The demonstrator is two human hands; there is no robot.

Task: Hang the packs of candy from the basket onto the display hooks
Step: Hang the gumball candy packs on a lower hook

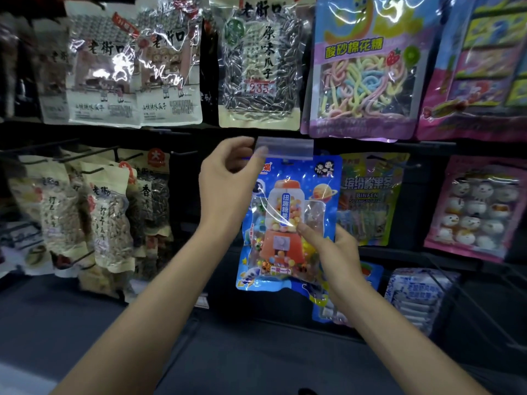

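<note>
A: What does the blue candy pack (288, 223) say?

B: 扭趣糖果, on a printed gumball machine. It is glossy plastic, and a clear window shows round coloured balls.

A: And who has hold of it?

B: The left hand (228, 183) pinches its clear top strip (285, 148) at the left corner. The right hand (339, 252) grips the lower right edge, thumb on the front. The pack is upright before the display, below the seed pack (258, 61) marked 老街口 原味瓜子 and the purple pack (362, 67) marked 酸砂棉花糖, just left of the BINFEN pack (368, 201).

Yellow pack (368, 201) reads BINFEN; seed bag (256, 67), 235.
</note>
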